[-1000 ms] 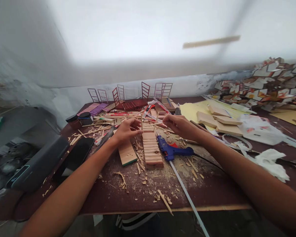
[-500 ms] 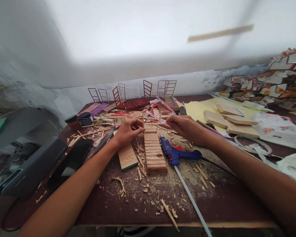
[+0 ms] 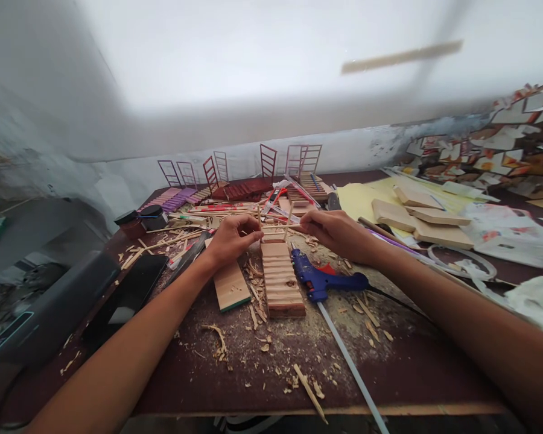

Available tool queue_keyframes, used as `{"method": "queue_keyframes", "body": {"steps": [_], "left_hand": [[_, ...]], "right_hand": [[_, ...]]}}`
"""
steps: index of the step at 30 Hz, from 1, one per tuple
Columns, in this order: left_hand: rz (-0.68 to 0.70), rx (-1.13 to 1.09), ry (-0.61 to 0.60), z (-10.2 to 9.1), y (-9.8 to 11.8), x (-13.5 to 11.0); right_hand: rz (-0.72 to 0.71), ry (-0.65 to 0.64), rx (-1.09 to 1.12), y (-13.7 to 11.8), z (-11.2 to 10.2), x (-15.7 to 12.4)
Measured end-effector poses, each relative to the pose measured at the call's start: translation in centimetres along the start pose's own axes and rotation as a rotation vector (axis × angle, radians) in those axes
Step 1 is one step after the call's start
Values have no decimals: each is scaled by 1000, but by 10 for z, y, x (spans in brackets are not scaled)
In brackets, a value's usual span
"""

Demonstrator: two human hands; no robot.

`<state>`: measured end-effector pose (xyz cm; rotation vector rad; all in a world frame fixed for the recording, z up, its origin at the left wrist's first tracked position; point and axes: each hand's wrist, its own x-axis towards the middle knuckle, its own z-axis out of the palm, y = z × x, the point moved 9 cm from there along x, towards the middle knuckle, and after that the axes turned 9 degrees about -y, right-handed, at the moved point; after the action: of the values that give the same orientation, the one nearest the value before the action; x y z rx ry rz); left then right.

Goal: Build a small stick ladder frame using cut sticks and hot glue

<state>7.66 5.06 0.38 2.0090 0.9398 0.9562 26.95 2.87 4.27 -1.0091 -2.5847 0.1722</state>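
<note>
A small ribbed wooden block [image 3: 284, 280] lies in front of me, with thin stick posts [image 3: 289, 218] and a short crossbar [image 3: 274, 229] standing at its far end. On the left side of this little frame, my left hand [image 3: 235, 239] is closed, thumb and finger pinching at the stick where post and crossbar meet. My right hand [image 3: 332, 232] is closed just right of the frame, fingertips pressed together; what they hold, if anything, is hidden. A blue glue gun [image 3: 319, 278] with a white glue stick lies right of the block. A flat green-edged wooden piece [image 3: 232, 286] lies partly under my left hand.
Small ladder-like frames [image 3: 268, 161] on ribbed bases stand along the back. Two jars [image 3: 152, 218] and a black phone [image 3: 125, 295] are on the left. Wooden blocks [image 3: 440, 226] and plastic bags [image 3: 509, 235] lie right. Wood shavings [image 3: 218, 340] litter the table.
Both hands stay at the stick frame, pinching almost as before. The whole view has shifted slightly; the block and glue gun keep their places on the table.
</note>
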Motion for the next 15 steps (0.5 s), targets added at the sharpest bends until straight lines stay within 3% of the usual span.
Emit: {"method": "queue_keyframes", "body": {"steps": [15], "left_hand": [[7,-12,14,-1,5,-2]], "right_hand": [[23,39,-2,-3,-1,-1]]}}
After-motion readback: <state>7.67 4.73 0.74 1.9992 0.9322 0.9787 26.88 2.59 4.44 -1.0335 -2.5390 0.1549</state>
